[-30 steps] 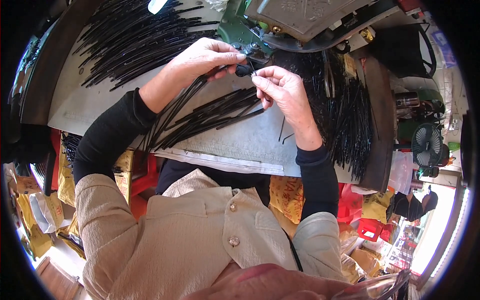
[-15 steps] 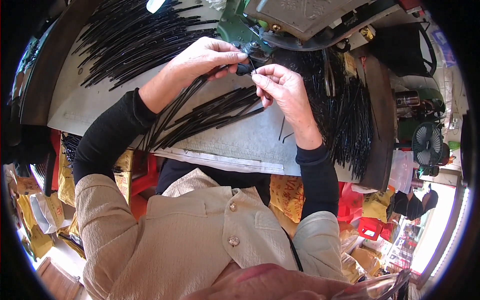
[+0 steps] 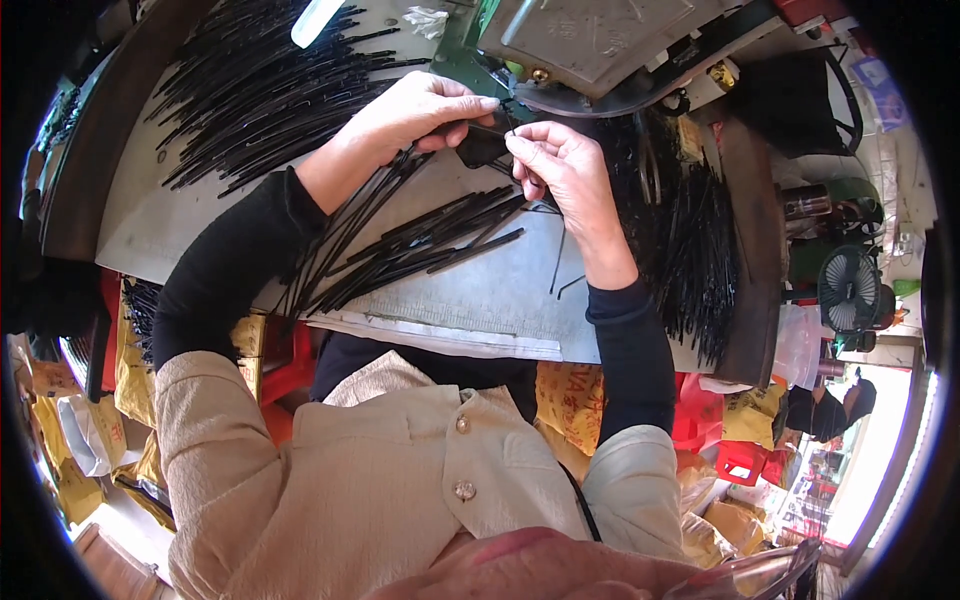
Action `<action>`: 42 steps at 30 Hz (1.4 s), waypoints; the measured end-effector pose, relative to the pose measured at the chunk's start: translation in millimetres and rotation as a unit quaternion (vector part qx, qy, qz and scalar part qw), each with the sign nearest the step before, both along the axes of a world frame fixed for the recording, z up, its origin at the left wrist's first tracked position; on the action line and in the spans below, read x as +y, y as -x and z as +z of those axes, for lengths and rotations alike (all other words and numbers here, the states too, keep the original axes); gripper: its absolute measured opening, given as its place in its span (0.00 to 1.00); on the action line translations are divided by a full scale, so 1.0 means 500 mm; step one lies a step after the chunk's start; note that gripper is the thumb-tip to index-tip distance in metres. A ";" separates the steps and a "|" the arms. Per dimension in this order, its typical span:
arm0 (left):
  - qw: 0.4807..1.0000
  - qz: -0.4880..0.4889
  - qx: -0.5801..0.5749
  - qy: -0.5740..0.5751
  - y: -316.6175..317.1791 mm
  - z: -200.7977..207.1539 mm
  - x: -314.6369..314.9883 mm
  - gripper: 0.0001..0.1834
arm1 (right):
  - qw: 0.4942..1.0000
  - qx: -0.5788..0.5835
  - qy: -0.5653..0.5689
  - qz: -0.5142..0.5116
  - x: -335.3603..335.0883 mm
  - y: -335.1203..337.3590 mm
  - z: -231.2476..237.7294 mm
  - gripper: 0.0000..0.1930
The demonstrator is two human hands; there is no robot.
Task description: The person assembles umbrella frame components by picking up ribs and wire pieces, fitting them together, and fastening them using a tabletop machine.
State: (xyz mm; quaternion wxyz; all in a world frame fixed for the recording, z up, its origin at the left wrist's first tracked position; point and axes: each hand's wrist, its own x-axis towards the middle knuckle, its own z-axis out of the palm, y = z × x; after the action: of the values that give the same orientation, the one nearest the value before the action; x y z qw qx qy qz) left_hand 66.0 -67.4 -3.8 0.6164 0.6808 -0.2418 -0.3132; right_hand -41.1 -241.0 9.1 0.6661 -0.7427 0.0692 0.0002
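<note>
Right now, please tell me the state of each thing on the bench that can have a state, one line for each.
Left hand: closed on a bundle of black strips.
Right hand: fingertips pinched at the small black piece.
Loose strips on bench: lying flat, fanned.
Far pile of strips: heaped, untouched.
Small fan: cannot tell if running.

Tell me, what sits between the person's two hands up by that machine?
In the head view, a small dark piece sits between the left hand and right hand, pinched by both, just below the machine.
</note>
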 end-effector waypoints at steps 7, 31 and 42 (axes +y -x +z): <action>1.000 0.005 0.001 0.004 -0.005 0.004 -0.004 0.18 | 1.000 0.003 -0.014 -0.008 0.000 -0.005 -0.001 0.09; 1.000 0.007 -0.012 -0.022 0.006 0.018 -0.009 0.16 | 0.990 -0.027 -0.131 -0.039 -0.020 -0.001 -0.023 0.10; 0.999 0.005 0.002 -0.034 -0.002 -0.008 -0.008 0.18 | 0.985 -0.051 0.152 -0.056 -0.126 0.075 0.025 0.11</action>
State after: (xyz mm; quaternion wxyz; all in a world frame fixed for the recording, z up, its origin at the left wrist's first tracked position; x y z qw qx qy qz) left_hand 67.0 -71.6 -8.0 0.5953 0.7018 -0.2261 -0.3192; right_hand -78.6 -304.1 21.8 0.5470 -0.8293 0.0762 -0.0852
